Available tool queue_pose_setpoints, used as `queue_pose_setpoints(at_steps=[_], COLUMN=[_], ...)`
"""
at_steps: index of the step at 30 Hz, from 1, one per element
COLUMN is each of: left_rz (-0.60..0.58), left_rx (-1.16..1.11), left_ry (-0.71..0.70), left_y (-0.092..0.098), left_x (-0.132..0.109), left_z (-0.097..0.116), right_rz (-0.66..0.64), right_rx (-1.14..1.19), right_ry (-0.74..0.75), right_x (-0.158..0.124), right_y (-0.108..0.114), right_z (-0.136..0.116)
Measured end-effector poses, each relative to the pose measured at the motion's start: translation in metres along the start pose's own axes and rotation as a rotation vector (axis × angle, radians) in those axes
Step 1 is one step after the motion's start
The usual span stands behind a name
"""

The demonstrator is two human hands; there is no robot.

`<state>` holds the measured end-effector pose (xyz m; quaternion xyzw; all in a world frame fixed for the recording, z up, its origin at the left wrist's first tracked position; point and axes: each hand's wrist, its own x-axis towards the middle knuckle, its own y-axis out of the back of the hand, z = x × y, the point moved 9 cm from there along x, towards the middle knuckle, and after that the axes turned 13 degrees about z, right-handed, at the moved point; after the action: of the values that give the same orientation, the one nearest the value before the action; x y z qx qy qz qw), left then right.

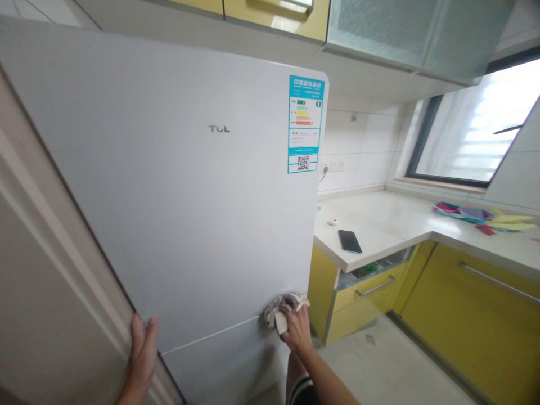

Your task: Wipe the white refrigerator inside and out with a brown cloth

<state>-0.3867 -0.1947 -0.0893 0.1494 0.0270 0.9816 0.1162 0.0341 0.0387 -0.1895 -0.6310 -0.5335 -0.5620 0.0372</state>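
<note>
A tall silver-grey TCL refrigerator fills the middle of the view, with a blue energy label near its upper right corner. My right hand grips a bunched, patterned cloth and presses it on the fridge front, at the right end of the seam between the upper and lower doors. My left hand rests against the fridge's left edge beside the frame, its thumb and fingers stretched upward with nothing in them. Part of the fridge behind the cloth is hidden.
To the right stands a white countertop carrying a phone, a small white object and colourful cloths. Beneath it are yellow cabinets, and a drawer has an exposed top. Upper cabinets hang overhead.
</note>
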Motion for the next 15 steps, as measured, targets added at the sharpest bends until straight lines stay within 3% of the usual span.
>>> queue_pose_setpoints(at_steps=[3, 5, 6, 9, 11, 13, 15], left_rz=[-0.016, -0.024, -0.025, -0.038, -0.049, -0.018, -0.001], left_rx=[-0.007, -0.069, -0.105, -0.227, -0.299, -0.328, -0.346], left_ry=[0.128, 0.197, 0.233, 0.308, 0.325, 0.348, 0.376], left_y=[-0.001, -0.003, -0.004, -0.009, -0.011, -0.007, -0.004], left_x=[0.001, 0.0, -0.001, -0.005, -0.008, -0.008, -0.009], left_z=[-0.01, -0.013, -0.014, -0.011, -0.006, -0.003, -0.001], right_rz=[0.366, 0.616, 0.693, 0.728, 0.627, 0.48, 0.375], right_rx=[0.027, 0.039, 0.043, 0.02, 0.025, 0.082, 0.148], right_ry=[-0.321, -0.468, -0.484, -0.299, -0.039, 0.277, 0.618], right_x=[0.064, 0.114, 0.138, 0.198, 0.212, 0.199, 0.158], right_y=[0.062, 0.102, 0.116, 0.125, 0.103, 0.064, 0.025], right_z=[0.036, 0.032, 0.019, -0.061, -0.137, -0.218, -0.286])
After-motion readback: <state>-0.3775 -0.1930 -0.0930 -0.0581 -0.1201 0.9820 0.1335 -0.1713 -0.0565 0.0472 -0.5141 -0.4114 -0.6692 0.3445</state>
